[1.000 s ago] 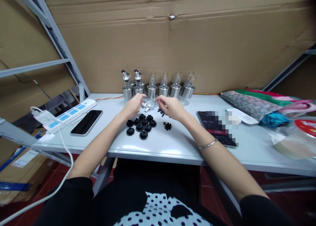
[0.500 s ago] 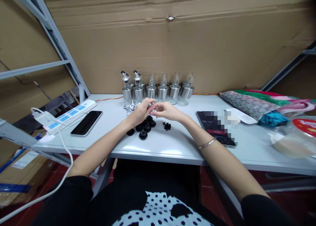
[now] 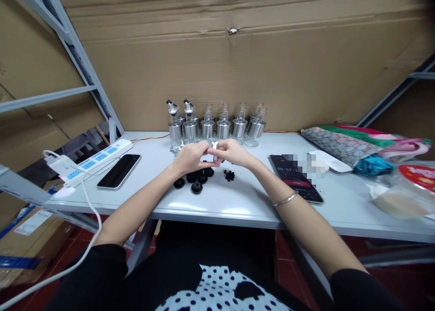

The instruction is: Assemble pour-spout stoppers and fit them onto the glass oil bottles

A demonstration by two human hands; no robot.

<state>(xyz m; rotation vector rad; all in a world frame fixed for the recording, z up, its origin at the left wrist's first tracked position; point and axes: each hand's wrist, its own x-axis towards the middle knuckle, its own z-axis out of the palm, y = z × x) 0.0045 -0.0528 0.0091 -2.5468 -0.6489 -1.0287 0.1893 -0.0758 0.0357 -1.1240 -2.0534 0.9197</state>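
Note:
My left hand point(image 3: 194, 158) and my right hand point(image 3: 233, 152) meet above the middle of the table, fingertips pinched together. Between them shows a small silvery-white part point(image 3: 215, 145), mostly hidden by the fingers; it resembles the pourer heads on two bottles. Just below my left hand lie several round black stoppers point(image 3: 196, 187). A small cluster of black bits point(image 3: 229, 175) rests under my right hand. Behind my left hand is a pile of loose silvery-white parts point(image 3: 176, 147), partly covered.
Several glass bottles with metal sleeves point(image 3: 223, 129) stand along the cardboard wall point(image 3: 204, 71). On the left are a phone point(image 3: 119, 171) and a power strip point(image 3: 98, 160). To the right lie another phone point(image 3: 295, 180), a fabric bag point(image 3: 343, 141) and a tape roll point(image 3: 401, 198).
My hands have shifted slightly, and the fingers have changed their grip around the small part. More of its silvery-white end now shows above the fingertips. The camera has tilted a little.

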